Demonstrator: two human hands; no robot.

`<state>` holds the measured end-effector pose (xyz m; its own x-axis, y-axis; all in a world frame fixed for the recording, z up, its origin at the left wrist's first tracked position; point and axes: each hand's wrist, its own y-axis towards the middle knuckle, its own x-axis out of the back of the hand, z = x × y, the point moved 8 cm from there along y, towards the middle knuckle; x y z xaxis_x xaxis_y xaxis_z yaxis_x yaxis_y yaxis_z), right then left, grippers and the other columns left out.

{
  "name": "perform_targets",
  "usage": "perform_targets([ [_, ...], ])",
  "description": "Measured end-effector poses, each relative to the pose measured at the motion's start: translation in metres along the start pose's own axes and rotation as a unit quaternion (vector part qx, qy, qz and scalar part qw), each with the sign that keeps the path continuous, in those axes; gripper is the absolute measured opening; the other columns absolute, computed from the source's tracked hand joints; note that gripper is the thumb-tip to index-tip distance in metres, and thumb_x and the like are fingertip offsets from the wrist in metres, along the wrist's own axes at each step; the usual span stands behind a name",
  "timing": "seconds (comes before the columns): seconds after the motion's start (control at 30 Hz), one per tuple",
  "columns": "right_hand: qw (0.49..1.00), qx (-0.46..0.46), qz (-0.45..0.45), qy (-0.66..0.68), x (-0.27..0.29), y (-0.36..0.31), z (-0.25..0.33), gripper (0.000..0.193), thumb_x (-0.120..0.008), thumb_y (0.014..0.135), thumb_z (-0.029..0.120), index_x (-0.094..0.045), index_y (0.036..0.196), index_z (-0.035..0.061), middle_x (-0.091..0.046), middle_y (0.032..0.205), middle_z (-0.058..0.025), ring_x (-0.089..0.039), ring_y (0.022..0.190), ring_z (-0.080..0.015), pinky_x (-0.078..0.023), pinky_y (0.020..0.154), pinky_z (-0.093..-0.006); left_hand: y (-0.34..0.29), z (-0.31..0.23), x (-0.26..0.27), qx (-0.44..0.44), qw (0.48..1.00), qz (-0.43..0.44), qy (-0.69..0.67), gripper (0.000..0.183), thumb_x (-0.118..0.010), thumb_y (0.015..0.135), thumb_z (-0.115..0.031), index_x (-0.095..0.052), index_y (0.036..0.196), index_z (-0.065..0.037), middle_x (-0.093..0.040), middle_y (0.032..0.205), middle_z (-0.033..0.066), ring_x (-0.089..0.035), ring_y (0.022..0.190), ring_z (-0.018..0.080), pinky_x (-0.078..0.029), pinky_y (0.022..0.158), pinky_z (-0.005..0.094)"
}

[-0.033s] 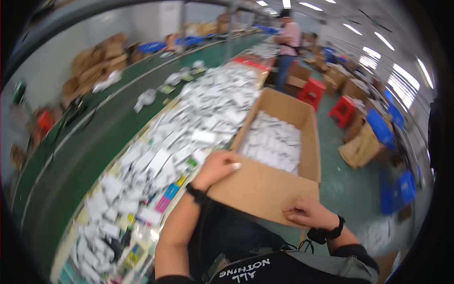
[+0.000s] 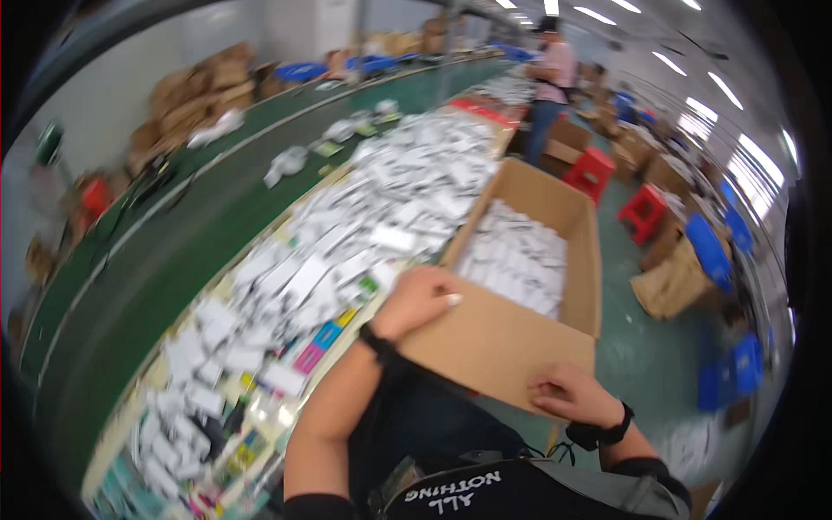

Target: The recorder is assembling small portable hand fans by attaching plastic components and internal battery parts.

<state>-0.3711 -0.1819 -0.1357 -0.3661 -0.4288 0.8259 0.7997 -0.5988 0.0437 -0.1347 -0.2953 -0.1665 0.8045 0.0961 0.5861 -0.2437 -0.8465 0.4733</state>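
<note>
A large open cardboard box (image 2: 494, 347) stands in front of me against the table's edge, its near flap folded down toward me. Several white packets (image 2: 516, 260) lie inside it. My left hand (image 2: 420, 299) grips the box at its near left corner, where the flap meets the wall. My right hand (image 2: 572, 394), a black band on its wrist, holds the lower edge of that flap with curled fingers. A heap of small white packages (image 2: 347, 243) covers the long table to the left of the box.
A green conveyor belt (image 2: 156, 260) runs along the far side of the table. A person (image 2: 550, 82) stands at the table's far end. Red stools (image 2: 641, 208), blue crates (image 2: 711, 247) and a cardboard box (image 2: 672, 282) crowd the floor on the right.
</note>
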Motion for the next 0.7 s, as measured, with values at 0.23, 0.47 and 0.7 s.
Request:
perform_targets([
  [0.23,0.974,-0.185,-0.027,0.132,-0.015,-0.001,-0.024,0.014,-0.063,0.082,0.006,-0.064,0.093,-0.0029,-0.063,0.072,-0.0035,-0.055,0.060,-0.0051,-0.045,0.055,-0.0202,-0.016,-0.010,0.003,-0.036,0.996,-0.023,0.084,0.011,-0.060,0.074,-0.017,-0.060,0.076,-0.006,-0.056,0.083,0.0082,-0.052,0.085,0.0278,-0.044,0.073,0.0378],
  [0.47,0.778,-0.079,0.098,0.615,-0.019,-0.030,-0.002,0.032,-0.058,0.084,0.004,-0.054,0.114,-0.0053,-0.062,0.098,-0.0225,-0.063,0.090,-0.0299,-0.052,0.072,-0.0340,-0.022,0.005,0.013,0.031,0.992,-0.024,0.118,0.023,-0.055,0.084,-0.029,-0.057,0.081,-0.006,-0.054,0.081,0.0092,-0.055,0.075,0.0301,-0.046,0.066,0.0405],
  [0.7,0.816,-0.200,0.187,0.510,-0.044,-0.029,-0.023,0.038,-0.055,0.089,0.010,-0.047,0.125,-0.0001,-0.056,0.116,-0.0142,-0.055,0.107,-0.0206,-0.046,0.088,-0.0324,-0.042,0.003,0.001,0.080,0.985,-0.007,0.153,0.028,-0.059,0.078,-0.022,-0.056,0.102,-0.007,-0.055,0.100,0.0117,-0.055,0.093,0.0332,-0.043,0.080,0.0436],
])
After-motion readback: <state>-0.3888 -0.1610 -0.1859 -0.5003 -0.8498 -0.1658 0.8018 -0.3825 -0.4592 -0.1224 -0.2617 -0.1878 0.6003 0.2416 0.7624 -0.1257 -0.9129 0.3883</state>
